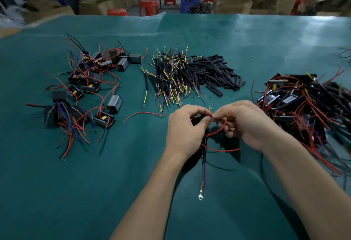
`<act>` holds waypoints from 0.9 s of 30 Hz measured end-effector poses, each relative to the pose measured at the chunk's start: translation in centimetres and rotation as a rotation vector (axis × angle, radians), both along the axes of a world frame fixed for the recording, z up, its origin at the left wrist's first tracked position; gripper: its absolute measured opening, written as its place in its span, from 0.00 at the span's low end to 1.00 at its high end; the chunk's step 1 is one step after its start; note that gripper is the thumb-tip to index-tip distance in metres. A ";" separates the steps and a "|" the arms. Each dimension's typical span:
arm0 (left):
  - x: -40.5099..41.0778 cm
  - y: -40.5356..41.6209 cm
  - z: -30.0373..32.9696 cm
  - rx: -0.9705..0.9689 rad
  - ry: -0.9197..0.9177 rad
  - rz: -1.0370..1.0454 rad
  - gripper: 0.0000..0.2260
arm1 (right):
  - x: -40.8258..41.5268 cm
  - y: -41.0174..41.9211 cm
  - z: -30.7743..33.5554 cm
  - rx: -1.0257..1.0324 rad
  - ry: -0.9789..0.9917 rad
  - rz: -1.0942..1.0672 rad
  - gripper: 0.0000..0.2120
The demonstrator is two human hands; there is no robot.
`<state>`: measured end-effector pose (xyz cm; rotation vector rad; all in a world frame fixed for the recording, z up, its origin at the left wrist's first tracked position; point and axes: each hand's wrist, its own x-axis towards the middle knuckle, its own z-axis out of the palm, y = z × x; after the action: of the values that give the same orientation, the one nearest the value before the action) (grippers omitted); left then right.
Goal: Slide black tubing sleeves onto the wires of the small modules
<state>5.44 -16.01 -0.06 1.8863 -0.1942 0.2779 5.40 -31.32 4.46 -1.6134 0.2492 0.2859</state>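
My left hand (187, 127) grips a small black module, mostly hidden in its palm. A black sleeved lead (204, 156) hangs down from it, ending in yellow and blue wires with a ring terminal (200, 197). My right hand (245, 124) pinches a red wire (220, 128) of that module right beside the left fingertips. A heap of black tubing sleeves (214, 72) lies beyond the hands, with sleeved yellow-blue leads (171, 76) to its left. Small modules with red wires (85, 88) are spread at the left. Another module pile (303, 103) lies at the right.
The green mat (95, 182) covers the table. A loose red wire (144, 114) lies left of my hands. Beyond the table's far edge stand red stools (149, 7), cardboard boxes (232, 4) and a blue crate (190, 4).
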 end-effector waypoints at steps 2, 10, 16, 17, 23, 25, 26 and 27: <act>0.0 0.0 0.0 0.008 -0.007 0.002 0.06 | 0.1 0.0 0.1 0.094 0.113 -0.002 0.12; 0.1 0.0 0.1 -0.026 -0.023 0.039 0.03 | -0.1 0.7 -0.4 0.166 0.071 -0.031 0.14; -0.1 0.0 0.3 -0.049 0.013 0.048 0.04 | -0.5 -0.6 -0.5 -0.789 -0.742 0.129 0.08; -0.1 0.0 0.3 -0.048 0.018 0.044 0.04 | -0.5 -0.6 -0.5 -0.830 -0.806 0.132 0.09; -0.1 0.0 0.4 -0.023 0.019 0.037 0.05 | -0.3 -0.6 -0.8 -0.917 -0.970 0.143 0.07; 0.0 0.1 0.3 -0.021 0.022 0.038 0.04 | -0.2 -0.6 -0.8 -0.924 -0.991 0.149 0.06; 0.1 0.1 0.2 -0.022 0.023 0.037 0.04 | -0.2 -0.5 -0.8 -0.933 -0.999 0.149 0.05; 0.1 0.1 0.1 -0.022 0.027 0.035 0.04 | -0.3 -0.4 -0.8 -0.944 -1.001 0.150 0.05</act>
<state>5.52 -15.89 0.07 1.8718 -0.1395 0.2777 5.11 -31.76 3.71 -2.4853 -0.6014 -0.6389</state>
